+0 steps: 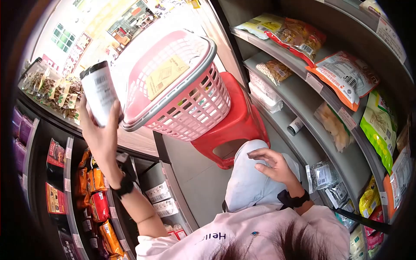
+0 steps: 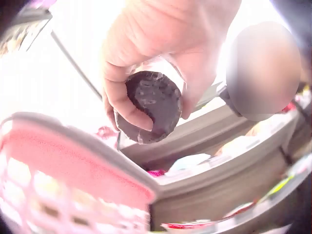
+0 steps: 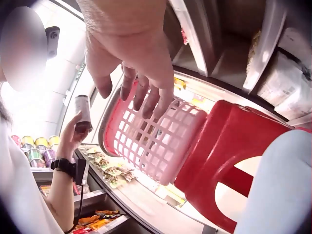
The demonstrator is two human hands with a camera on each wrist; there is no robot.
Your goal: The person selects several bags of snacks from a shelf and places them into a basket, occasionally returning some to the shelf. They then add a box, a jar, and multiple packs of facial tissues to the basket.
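Note:
My left hand (image 1: 99,141) grips a white canister (image 1: 100,97) with a black lid and printed text, raised beside the pink basket (image 1: 184,121). The left wrist view looks at the canister's dark round end (image 2: 165,109), with fingers curled over its edge. My right hand (image 1: 274,165) hovers over a bent leg in light trousers, holding nothing. Its fingers (image 3: 155,100) hang loosely bent in the right wrist view, overlapping the basket there. A brown package (image 1: 167,77) lies inside the basket, which stands on a red stool (image 1: 238,99).
Shelves (image 1: 299,82) with bagged snacks curve along the right. At the lower left, more shelving holds orange and red packets (image 1: 99,206). Packaged dried goods (image 1: 58,93) stand at the upper left. Grey tiled floor (image 1: 182,162) shows beside the stool.

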